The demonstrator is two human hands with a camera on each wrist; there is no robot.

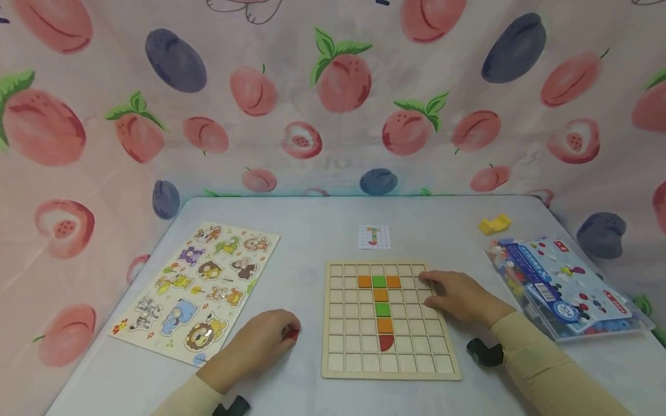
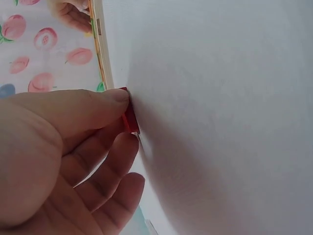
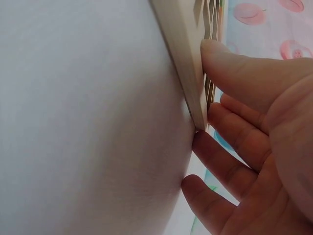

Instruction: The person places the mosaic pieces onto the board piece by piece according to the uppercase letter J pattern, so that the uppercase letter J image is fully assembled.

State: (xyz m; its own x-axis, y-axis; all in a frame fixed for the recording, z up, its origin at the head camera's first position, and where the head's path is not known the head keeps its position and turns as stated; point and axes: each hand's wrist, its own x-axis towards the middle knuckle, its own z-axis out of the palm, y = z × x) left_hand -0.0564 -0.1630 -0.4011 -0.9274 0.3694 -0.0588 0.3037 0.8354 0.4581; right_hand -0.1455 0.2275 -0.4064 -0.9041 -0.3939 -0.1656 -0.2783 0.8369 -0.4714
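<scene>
My left hand (image 1: 260,344) is over the table between the animal puzzle board and the wooden grid board (image 1: 390,374). Its thumb and fingers pinch a small red block (image 2: 129,117), low over the white tabletop. My right hand (image 1: 465,297) rests at the upper right edge of the grid board, thumb on its top and fingers loosely spread. In the grid, an orange tile (image 1: 365,281), a green tile (image 1: 379,281) and another orange tile (image 1: 393,281) form a row. Below the middle runs a column of orange and green tiles, ending in a red rounded piece (image 1: 386,342).
Behind the board lies a small card (image 1: 373,237) with a matching coloured pattern. An animal puzzle board (image 1: 208,289) is at left. At right are a clear plastic box (image 1: 567,289) of small coloured parts and a yellow piece (image 1: 495,224). A fruit-print cloth (image 1: 333,156) hangs behind.
</scene>
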